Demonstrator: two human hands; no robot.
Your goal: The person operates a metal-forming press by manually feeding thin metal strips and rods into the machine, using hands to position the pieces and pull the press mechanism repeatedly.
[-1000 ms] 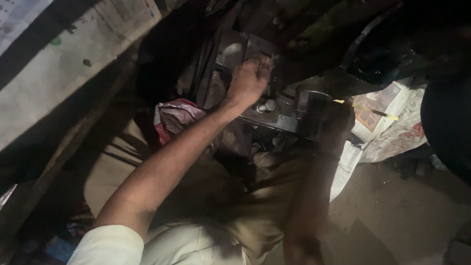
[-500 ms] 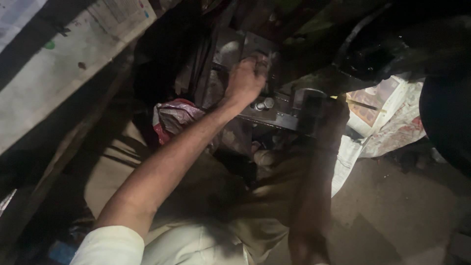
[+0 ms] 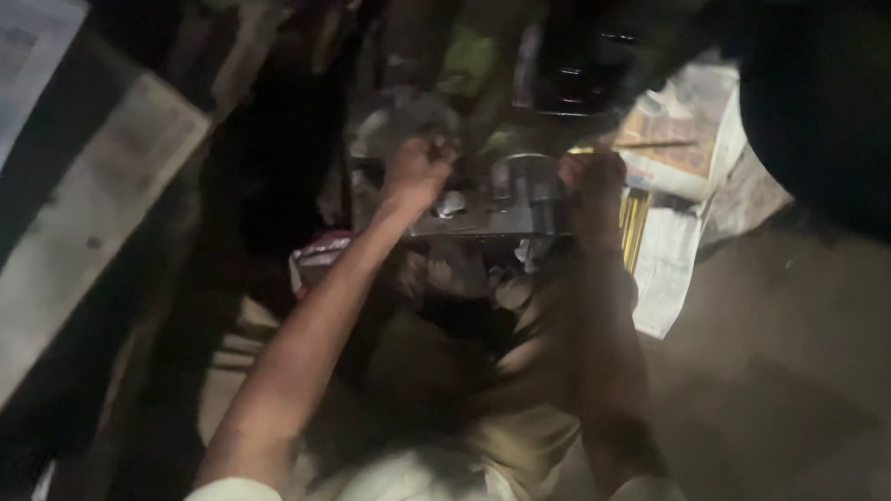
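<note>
Left hand [image 3: 419, 167] fisted on the top of a metal block [image 3: 483, 218]; right hand [image 3: 594, 181] apparently clasps its grey cylinder [image 3: 525, 190]. In such dim light, either grip could slip off the metal.

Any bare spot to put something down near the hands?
Bare floor right of the newspapers is free. Crowded around the metal part between the left hand and right hand, and the red cloth below.

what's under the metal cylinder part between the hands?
The metal cylinder sits on a flat metal block between the left hand and right hand. Below the block: crumpled rags and shadow. The frame is blurred, so the mounting is hidden.
</note>
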